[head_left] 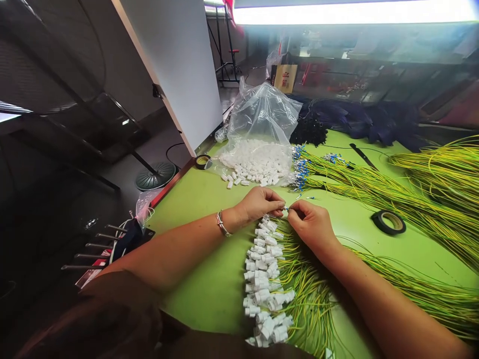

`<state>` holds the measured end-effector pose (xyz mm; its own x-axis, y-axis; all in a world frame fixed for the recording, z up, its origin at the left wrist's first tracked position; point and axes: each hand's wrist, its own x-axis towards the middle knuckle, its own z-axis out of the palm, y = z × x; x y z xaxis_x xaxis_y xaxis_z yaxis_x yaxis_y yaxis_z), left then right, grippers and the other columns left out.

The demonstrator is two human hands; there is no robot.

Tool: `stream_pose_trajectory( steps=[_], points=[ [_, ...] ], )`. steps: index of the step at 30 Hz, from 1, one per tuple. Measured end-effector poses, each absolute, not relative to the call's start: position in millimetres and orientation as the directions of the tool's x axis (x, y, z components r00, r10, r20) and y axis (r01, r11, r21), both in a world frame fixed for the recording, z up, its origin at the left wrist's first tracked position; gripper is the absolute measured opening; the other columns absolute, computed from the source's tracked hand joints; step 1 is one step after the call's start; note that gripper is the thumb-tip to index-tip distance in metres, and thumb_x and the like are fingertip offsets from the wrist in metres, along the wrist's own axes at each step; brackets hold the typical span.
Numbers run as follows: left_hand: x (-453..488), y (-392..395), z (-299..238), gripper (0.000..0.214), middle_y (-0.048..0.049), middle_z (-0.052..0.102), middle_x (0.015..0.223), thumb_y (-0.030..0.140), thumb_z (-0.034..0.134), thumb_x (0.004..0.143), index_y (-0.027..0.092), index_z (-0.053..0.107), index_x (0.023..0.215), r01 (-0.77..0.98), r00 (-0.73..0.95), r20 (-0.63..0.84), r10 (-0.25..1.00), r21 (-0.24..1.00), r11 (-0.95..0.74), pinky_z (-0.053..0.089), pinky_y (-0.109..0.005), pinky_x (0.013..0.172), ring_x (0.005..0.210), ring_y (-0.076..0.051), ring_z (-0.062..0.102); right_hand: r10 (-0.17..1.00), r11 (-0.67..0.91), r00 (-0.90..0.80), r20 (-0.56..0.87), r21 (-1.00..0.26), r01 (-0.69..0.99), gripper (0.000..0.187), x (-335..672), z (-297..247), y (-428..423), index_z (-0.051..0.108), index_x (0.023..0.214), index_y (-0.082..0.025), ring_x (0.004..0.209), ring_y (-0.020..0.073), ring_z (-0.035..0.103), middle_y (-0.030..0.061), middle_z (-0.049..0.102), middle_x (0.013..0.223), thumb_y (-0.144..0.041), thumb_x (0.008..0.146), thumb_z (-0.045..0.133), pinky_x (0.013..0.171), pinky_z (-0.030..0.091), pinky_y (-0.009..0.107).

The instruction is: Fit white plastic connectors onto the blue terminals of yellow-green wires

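Two hands meet near the middle of the green table (209,239). Your left hand (260,202) and your right hand (312,224) sit fingertip to fingertip, each pinched shut on a small wire end (286,208) with a bluish tip. It sits between them, just above the table. The piece is too small to tell whether a white housing is already on it. A bracelet (222,223) circles your left wrist.

Directly under your hands, a row of white connectors (264,279) runs back toward you. Each one is fitted to yellow-green wires (307,289) that fan out to the right beneath your right forearm.

Beyond your hands, an open clear plastic bag (260,114) holds a heap of the same white pieces. A few loose connectors (239,178) have spilled onto the table at its mouth. Just to the right of the bag lies a long wire bundle (374,192) in yellow-green, and its blue terminals (301,167) point toward the bag.

A black tape roll (389,222) lies flat to the right of your right hand, well apart from it. A second tape roll (202,161) sits at the table's left edge, near the bag. At the far edge are a pile of black parts (309,130) and a dark cable heap (374,122).
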<state>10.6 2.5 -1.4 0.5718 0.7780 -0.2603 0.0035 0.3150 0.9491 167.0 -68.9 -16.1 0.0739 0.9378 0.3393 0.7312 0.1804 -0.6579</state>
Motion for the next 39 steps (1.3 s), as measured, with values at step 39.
stream_pose_trajectory(
  steps=[39],
  points=[
    [13,4,-8,0.026,-0.0026,0.066,0.061,0.024,0.081,0.063,0.008,0.067,0.077,-0.048,0.571,-0.177,0.802,0.968,0.248,0.049,-0.021,0.059,0.056,-0.01,0.062,0.956,0.125,0.113,0.272,-0.721,0.681,0.015,169,-7,-64,0.058,0.058,-0.019,0.049,0.012,0.047,-0.0012,0.056,0.052,-0.024,0.07,0.051,0.052,0.038,0.023]
  ],
)
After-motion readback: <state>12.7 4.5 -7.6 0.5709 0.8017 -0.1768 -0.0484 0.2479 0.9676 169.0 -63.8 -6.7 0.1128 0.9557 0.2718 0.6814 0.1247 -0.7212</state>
